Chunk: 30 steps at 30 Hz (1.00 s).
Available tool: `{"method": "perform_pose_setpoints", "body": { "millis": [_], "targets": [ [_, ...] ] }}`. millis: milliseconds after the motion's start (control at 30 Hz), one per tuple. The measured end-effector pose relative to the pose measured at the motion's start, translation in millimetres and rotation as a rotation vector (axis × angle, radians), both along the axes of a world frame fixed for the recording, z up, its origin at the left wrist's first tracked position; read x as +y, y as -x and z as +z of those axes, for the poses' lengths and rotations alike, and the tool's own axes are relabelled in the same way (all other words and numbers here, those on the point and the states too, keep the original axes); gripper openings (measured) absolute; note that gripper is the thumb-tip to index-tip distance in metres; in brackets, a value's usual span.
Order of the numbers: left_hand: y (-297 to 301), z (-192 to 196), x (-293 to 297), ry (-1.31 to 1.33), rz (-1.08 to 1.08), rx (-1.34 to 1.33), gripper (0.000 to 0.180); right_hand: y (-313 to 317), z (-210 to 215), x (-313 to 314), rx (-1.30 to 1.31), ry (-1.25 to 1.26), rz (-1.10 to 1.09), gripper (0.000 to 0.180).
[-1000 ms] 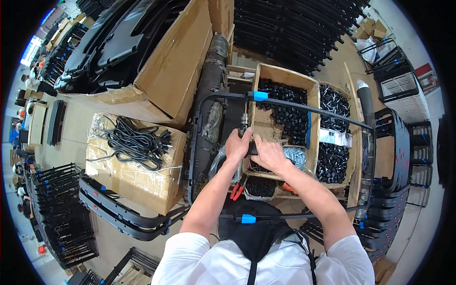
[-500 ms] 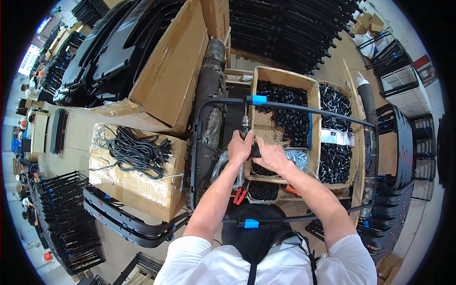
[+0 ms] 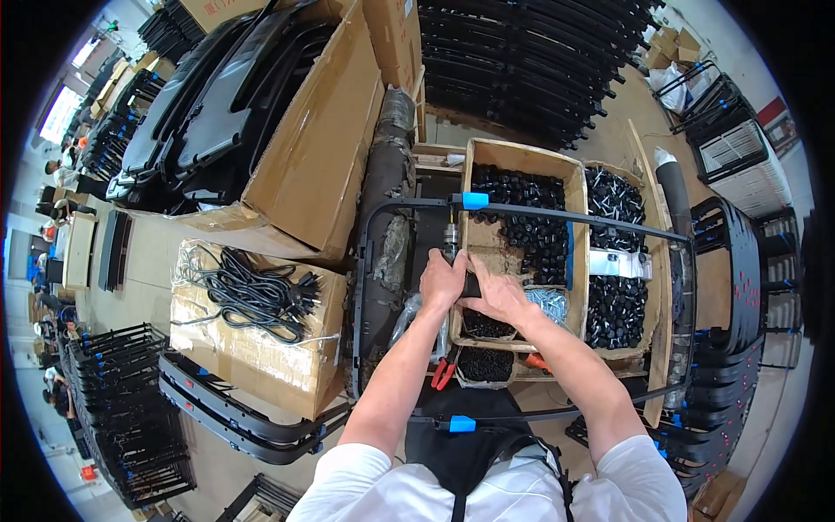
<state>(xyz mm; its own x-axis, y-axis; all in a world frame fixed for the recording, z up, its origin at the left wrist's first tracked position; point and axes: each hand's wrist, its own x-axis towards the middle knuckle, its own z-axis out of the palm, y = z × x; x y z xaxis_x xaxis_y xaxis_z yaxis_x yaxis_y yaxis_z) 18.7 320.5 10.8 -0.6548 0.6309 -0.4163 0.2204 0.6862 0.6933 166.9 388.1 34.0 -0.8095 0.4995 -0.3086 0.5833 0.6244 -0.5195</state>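
My left hand (image 3: 442,280) and my right hand (image 3: 497,296) are closed together around a dark power tool (image 3: 452,239) whose metal nose points up toward the top bar of a black tubular frame (image 3: 557,214). The frame has blue tape marks (image 3: 475,200) and rings the work area. Just behind my hands stands an open cardboard box of small black parts (image 3: 520,217). Small tubs of black screws (image 3: 484,364) sit below my right hand.
A second box of black parts (image 3: 616,304) is to the right. At the left, a wrapped carton with black cables (image 3: 252,291) and a big cardboard box of black panels (image 3: 304,165). Red-handled pliers (image 3: 442,374) lie near my left forearm. Stacked black frames (image 3: 522,70) fill the back.
My hands and the tool have stayed in place at the frame's top bar; only the view has shifted slightly.
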Motion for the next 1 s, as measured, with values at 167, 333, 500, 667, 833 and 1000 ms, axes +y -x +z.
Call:
{"method": "perform_pose_setpoints", "body": {
  "millis": [167, 333, 500, 667, 833, 1000],
  "targets": [
    [-0.3, -1.7, 5.8, -0.018, -0.007, 0.016, 0.070, -5.0, -10.2, -0.9, 0.083, -0.077, 0.015, 0.076],
    [1.1, -7.5, 2.7, -0.045, 0.018, 0.017, 0.073, 0.2, -15.7, -8.6, 0.166, -0.057, 0.012, 0.056],
    [-1.0, -11.5, -1.7, -0.045, 0.097, 0.011, 0.083, -1.1, -10.2, -14.0, 0.163, -0.052, -0.013, 0.054],
    [-2.5, -6.9, -7.2, -0.043, 0.087, 0.072, 0.081, -6.3, -10.2, -19.0, 0.184, -0.079, -0.008, 0.058],
    [-2.5, -7.0, -13.3, -0.048, 0.068, 0.147, 0.076, -6.9, -7.0, -25.6, 0.183, -0.051, -0.011, 0.060],
    [-4.5, -1.1, -16.5, -0.020, 0.011, 0.195, 0.074, -12.9, -3.3, -28.4, 0.214, -0.067, 0.001, 0.061]
  ]
}}
